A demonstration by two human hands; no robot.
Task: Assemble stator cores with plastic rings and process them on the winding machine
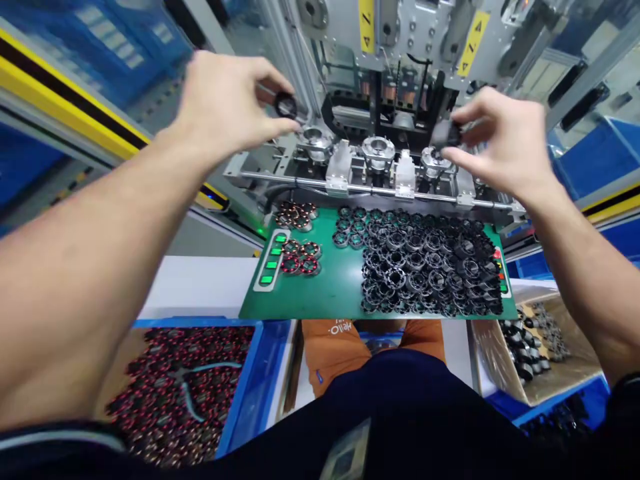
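Observation:
My left hand [235, 107] pinches a small black stator core [286, 105] between thumb and fingers, just above the left round metal holder [317, 139] of the machine. Over at the right holder [434, 160], my right hand [505, 143] grips another dark stator core [445, 133], which is blurred and partly covered by the fingers. Between the hands stands the middle holder [379, 148], its round opening facing up. Below, many black stator cores [416, 257] are packed and stacked on a green mat [320, 297]. Several copper-wound stators [300, 257] sit at its left side.
A blue crate [250, 393] at lower left holds many wound stators with blue-handled pliers [190, 383] on top. At lower right is a cardboard box [575, 347] of metal parts. Button panels [271, 261] flank the mat. Machine heads [420, 33] hang above the holders.

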